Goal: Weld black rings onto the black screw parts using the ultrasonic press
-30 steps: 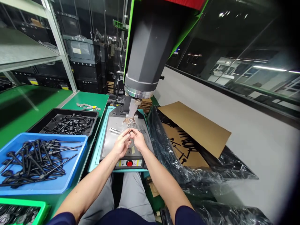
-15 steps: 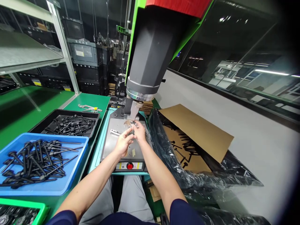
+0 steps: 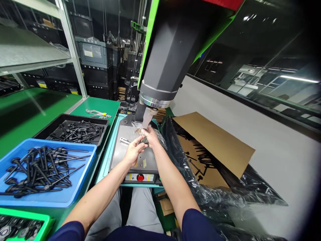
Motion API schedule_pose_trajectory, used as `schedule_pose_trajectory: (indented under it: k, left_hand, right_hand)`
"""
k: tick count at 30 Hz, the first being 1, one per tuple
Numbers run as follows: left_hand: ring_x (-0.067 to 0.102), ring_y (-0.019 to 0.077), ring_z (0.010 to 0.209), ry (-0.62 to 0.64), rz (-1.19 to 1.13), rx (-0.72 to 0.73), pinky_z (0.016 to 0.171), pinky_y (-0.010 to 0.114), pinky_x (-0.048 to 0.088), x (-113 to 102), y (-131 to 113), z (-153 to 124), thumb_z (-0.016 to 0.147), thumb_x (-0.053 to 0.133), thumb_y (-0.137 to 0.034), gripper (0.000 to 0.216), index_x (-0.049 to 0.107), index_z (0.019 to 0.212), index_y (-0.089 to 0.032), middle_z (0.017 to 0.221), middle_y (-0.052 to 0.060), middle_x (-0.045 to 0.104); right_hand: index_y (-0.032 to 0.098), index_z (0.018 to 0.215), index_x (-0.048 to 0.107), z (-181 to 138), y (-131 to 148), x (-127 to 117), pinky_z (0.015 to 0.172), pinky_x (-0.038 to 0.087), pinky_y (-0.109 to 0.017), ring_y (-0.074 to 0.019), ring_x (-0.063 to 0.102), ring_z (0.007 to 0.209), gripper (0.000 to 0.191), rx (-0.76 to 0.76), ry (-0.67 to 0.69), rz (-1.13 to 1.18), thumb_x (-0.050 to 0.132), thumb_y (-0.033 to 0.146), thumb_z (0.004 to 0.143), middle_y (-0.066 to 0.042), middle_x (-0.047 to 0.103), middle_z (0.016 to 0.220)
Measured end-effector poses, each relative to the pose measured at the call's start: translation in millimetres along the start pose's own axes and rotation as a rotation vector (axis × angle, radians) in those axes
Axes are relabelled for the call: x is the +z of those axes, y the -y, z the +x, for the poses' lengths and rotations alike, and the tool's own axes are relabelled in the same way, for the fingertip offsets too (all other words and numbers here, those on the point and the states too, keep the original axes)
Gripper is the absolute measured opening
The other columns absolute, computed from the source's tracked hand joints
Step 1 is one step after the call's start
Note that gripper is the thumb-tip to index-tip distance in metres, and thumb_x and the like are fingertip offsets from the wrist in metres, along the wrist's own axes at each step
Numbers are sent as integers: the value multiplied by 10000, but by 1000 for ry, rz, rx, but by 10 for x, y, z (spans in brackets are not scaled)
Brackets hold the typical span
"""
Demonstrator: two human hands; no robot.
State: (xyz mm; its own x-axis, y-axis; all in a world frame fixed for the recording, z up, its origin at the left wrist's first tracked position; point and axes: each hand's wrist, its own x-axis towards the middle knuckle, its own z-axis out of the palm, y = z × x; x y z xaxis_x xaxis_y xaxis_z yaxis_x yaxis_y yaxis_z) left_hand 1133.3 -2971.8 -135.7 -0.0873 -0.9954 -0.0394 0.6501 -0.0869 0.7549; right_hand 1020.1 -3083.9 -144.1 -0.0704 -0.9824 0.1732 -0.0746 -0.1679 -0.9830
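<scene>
Reaching forward over the plate, both hands meet just below the horn of the press. The right hand is the farther one; its fingers are curled and closed on a clear piece, which sits on the plate right under the horn's tip, touching it or nearly so. The piece is too small and glassy to tell its shape. The left hand lies just beside the right, palm down. Its thumb and forefinger are drawn together and point at the right hand's fingertips. Whether they pinch anything cannot be told, since the spot where the hands meet is hidden. Both forearms are bare, with dark sleeves at the lower edge.

A red button sits at the plate's near edge, between the arms. To the left, on the green bench, a blue tray holds a heap of black pins. A black tray behind it holds more of the same, and a green bin shows at the near corner. A small metal tool lies beyond the black tray. To the right of the press, a box stands open, lined with dark film that bunches up beside the right forearm. A shelf and stacked crates fill the background at left.
</scene>
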Motion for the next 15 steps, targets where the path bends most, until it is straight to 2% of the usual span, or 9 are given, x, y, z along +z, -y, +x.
schedule_pose_trajectory:
  k: [2,6,11,15]
  left_hand:
    - [682,115,827,0,4,-2,581,186,464,-12,10,5,738,744,-189,455,696,1190,-202,1454,114,529]
    - [680,118,826,-14,19,6,583,191,461,-40,39,13,728,756,-211,471,691,1195,-203,1423,116,557]
    - [691,136,838,-44,54,-9,609,197,459,-99,77,-13,716,756,-207,506,668,1213,-175,1204,114,690]
    - [694,147,841,-67,81,-7,624,204,458,-141,105,-39,699,767,-225,550,646,1232,-162,1073,95,727]
  right_hand:
    - [208,956,687,-8,-4,-11,846,498,-336,-208,656,917,354,-35,0,0,668,444,693,-47,730,988]
    - [192,917,713,-31,-74,10,875,505,-360,-231,666,923,348,-37,-43,14,668,462,703,-63,744,975]
    - [239,1197,659,-118,-222,-19,968,493,-386,-230,620,1150,542,-43,-96,34,672,524,736,-65,687,1221]
    - [294,1306,602,-275,-313,-132,968,510,-406,-230,590,1225,587,20,14,54,637,585,796,-50,640,1323]
